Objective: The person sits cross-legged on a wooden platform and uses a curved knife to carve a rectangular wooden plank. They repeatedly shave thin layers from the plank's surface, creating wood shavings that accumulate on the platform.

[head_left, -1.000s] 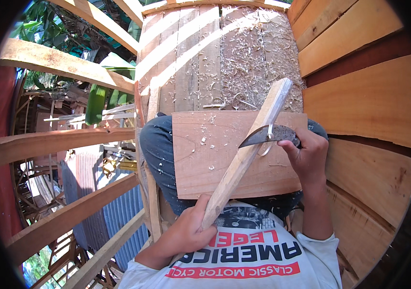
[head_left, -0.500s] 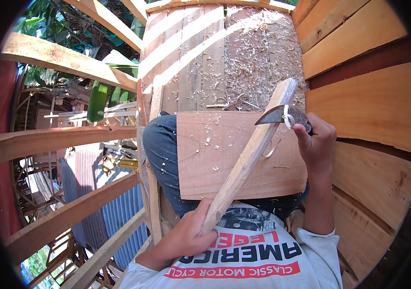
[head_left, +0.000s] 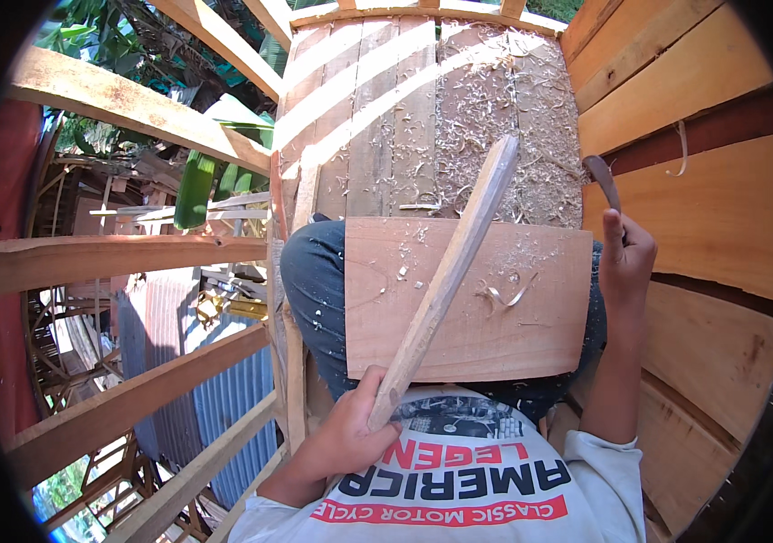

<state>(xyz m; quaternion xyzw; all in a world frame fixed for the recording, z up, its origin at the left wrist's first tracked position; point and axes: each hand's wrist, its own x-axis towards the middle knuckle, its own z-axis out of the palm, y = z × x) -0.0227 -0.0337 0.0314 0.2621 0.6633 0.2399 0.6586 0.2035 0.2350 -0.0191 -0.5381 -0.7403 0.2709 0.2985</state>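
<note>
My left hand [head_left: 356,429] is wrapped round the near end of a roughly squared wooden stick [head_left: 445,285]. The stick slants up and to the right over a flat wooden board [head_left: 386,335] lying across my lap. Off to the right, my right hand [head_left: 627,252] is closed round a knife with a curved blade [head_left: 600,176], held upright and apart from the stick. The knife's handle is hidden in my fist. A curled wood shaving [head_left: 506,297] and small chips rest on the board. Another long shaving [head_left: 682,149] hangs in the air beyond the knife.
Shavings litter the plank floor [head_left: 364,118] ahead of me. A wall of wide boards [head_left: 712,217] rises close on my right. Wooden rails [head_left: 124,249] line the left side, with corrugated metal sheets [head_left: 233,398] and banana-like leaves [head_left: 195,190] beyond them.
The knife has left the stick and swung right, its blade turning upward. The stick's far end has shifted left. The shaving from the blade has come away toward the right wall.
</note>
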